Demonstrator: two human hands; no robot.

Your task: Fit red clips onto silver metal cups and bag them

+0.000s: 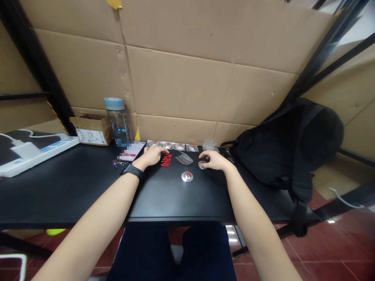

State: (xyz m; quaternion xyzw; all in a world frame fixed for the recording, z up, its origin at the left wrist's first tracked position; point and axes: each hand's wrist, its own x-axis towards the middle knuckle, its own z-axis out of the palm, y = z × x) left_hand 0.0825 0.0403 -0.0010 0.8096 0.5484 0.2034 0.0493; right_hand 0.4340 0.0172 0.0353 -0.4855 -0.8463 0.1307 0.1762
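Observation:
My left hand (pixel 154 155), with a dark watch on its wrist, reaches over the table with fingers stretched out. Its fingertips are at the top of a small pile of red plastic pieces (pixel 166 160). My right hand (pixel 215 160) has thumb and fingers apart over shiny round metal discs (pixel 201 165); the thumb tip touches or nearly touches them. Between the hands lies a clear plastic bag (pixel 184 158). Closer to me sits a silver disc with a red piece upright on it (pixel 187 176). Along the back is a row of bagged discs with red pieces (pixel 179 147).
A phone (pixel 133 151) lies left of my left hand, before a water bottle (pixel 118 123) and an open cardboard box (pixel 92 130). A white power strip (pixel 43 156) is far left. A black backpack (pixel 275 144) stands at the right. Cardboard (pixel 181 86) walls the back.

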